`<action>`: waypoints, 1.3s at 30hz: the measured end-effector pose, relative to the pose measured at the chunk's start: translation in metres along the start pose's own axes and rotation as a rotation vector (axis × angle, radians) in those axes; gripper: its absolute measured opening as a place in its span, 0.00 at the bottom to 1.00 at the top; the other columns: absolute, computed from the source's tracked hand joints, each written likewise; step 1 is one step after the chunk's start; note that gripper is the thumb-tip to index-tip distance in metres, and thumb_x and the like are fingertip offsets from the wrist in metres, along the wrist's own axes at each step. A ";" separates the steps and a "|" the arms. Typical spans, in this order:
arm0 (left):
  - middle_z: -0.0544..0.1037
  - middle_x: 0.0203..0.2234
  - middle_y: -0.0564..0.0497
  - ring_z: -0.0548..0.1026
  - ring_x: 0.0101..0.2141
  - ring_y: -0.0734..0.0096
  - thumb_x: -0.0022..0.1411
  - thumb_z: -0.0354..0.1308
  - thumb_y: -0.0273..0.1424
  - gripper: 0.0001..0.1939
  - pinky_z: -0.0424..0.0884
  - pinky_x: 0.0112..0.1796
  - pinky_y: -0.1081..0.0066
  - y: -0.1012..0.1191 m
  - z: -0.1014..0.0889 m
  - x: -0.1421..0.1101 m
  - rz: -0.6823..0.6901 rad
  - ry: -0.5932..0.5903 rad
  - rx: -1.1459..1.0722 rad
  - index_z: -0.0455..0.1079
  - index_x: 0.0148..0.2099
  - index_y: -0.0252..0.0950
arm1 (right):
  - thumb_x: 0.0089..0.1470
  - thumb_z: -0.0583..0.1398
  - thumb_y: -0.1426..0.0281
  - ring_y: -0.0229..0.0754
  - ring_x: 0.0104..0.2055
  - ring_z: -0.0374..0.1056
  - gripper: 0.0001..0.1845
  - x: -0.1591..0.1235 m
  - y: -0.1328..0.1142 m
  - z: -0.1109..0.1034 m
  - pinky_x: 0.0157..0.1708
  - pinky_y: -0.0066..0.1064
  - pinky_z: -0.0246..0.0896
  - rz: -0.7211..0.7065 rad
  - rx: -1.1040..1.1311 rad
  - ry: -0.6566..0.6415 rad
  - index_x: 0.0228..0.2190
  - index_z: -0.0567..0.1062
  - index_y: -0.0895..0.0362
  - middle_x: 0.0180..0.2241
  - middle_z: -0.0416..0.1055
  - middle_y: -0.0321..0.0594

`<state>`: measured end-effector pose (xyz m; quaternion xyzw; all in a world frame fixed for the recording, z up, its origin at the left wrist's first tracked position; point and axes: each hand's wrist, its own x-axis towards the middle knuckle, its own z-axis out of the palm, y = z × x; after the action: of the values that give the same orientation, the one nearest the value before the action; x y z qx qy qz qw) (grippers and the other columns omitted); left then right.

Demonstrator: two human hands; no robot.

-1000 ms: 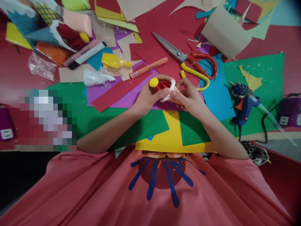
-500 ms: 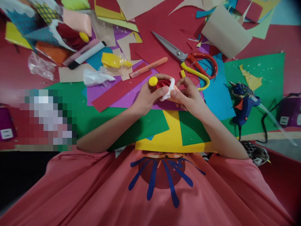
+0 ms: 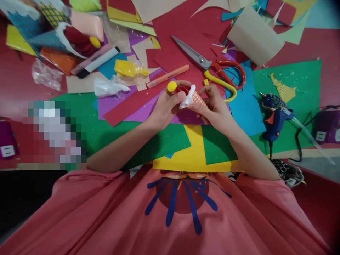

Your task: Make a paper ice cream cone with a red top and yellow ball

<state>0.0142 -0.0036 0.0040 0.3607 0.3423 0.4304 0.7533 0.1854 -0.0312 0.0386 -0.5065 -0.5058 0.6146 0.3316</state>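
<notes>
Between both hands is a paper ice cream cone [image 3: 197,101] with an orange-and-white lattice pattern. White clay [image 3: 188,99] lies in a wavy band round its mouth, and red folded paper with a yellow ball [image 3: 172,86] on its tip sticks out to the left. My left hand [image 3: 166,104] grips the red top, its thumb by the white band. Fingers of my right hand [image 3: 215,104] close round the narrow lower part, thumb on the near side; the cone's tip is hidden. Just beyond the right hand lie large scissors [image 3: 204,63] with red and yellow handles.
A blue hot glue gun [image 3: 276,115] with its cord lies on green paper to the right. An orange highlighter [image 3: 168,76], a white clay bag [image 3: 110,88] and a yellow clay bag [image 3: 131,68] lie beyond my left hand. More decorated cones [image 3: 53,41] are at the far left.
My right thumb has slid off the white band down the cone, so more of the lattice shows. The cone has turned slightly, and the yellow ball has shifted a little left and away.
</notes>
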 end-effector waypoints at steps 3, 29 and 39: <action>0.75 0.40 0.52 0.76 0.36 0.71 0.47 0.73 0.50 0.29 0.73 0.35 0.72 -0.001 -0.004 0.001 -0.001 -0.012 0.044 0.70 0.46 0.42 | 0.53 0.66 0.57 0.35 0.30 0.67 0.24 -0.001 -0.002 0.000 0.18 0.24 0.52 -0.039 -0.023 0.006 0.38 0.57 0.51 0.35 0.67 0.36; 0.77 0.38 0.52 0.76 0.40 0.69 0.48 0.72 0.50 0.25 0.71 0.40 0.71 0.000 0.004 -0.005 0.116 0.006 0.147 0.76 0.43 0.40 | 0.50 0.63 0.43 0.30 0.22 0.57 0.30 0.003 0.007 0.003 0.15 0.22 0.45 -0.014 0.030 0.021 0.33 0.56 0.51 0.24 0.59 0.28; 0.76 0.39 0.51 0.75 0.39 0.70 0.47 0.74 0.47 0.24 0.70 0.38 0.72 -0.001 0.004 -0.006 0.103 0.027 0.136 0.76 0.42 0.38 | 0.52 0.63 0.44 0.31 0.25 0.64 0.28 0.003 0.007 0.001 0.18 0.21 0.51 0.000 0.022 -0.005 0.34 0.57 0.51 0.26 0.64 0.29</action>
<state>0.0158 -0.0100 0.0069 0.4222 0.3619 0.4493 0.6992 0.1842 -0.0308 0.0315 -0.5013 -0.4995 0.6215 0.3359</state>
